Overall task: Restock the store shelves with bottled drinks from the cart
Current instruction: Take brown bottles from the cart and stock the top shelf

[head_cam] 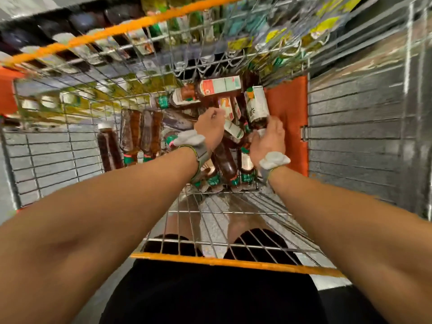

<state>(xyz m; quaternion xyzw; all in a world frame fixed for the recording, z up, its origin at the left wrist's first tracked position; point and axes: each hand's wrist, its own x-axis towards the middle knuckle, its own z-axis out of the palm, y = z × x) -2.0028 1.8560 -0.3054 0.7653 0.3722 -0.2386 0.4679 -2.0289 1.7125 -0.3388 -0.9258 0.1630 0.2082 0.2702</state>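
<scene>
Both my arms reach down into a wire cart [233, 260] with orange rims. Its bottom holds several brown bottled drinks with green caps and pale labels. My right hand [267, 139] grips the lower end of one upright bottle [257, 105] with a white and green label, near the cart's right wall. My left hand [210, 128] is curled over the pile beside it, fingers at a labelled bottle [230, 108]; whether it grips that bottle is not visible. Another labelled bottle [221, 85] lies crosswise at the far end.
An orange panel [288, 118] lines the cart's right wall. Several dark bottles [140, 134] lie in a row on the left of the cart floor. Shelves with bottles [98, 43] show blurred beyond the far rim. Grey tiled floor surrounds the cart.
</scene>
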